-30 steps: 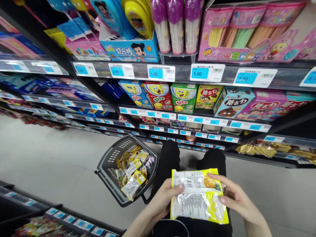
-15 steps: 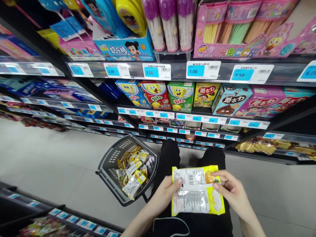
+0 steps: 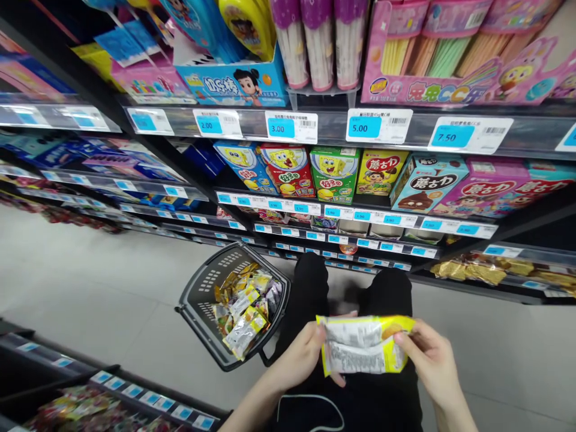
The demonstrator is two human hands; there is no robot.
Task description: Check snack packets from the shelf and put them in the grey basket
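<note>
Snack packet (image 3: 364,353) held by both ends, tilted flat; left hand (image 3: 302,355) pinches its left edge; right hand (image 3: 425,355) grips its right edge; basket (image 3: 198,300) of packets on floor nearby.

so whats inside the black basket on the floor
The black basket holds a heap of small snack packets, yellow, silver and some purple. Whatever lies beneath the top layer is covered.

1. On the top rail (image 3: 333,129), "2.00" is read on the first tag (image 3: 217,123), "3.00" on the second tag (image 3: 291,127), "5.00" on the third tag (image 3: 378,125) and "7.50" on the fourth tag (image 3: 470,135).
2. "蘑古力" is printed on the teal box (image 3: 425,183).
3. The print on the packet (image 3: 364,353) cannot be made out.
</note>
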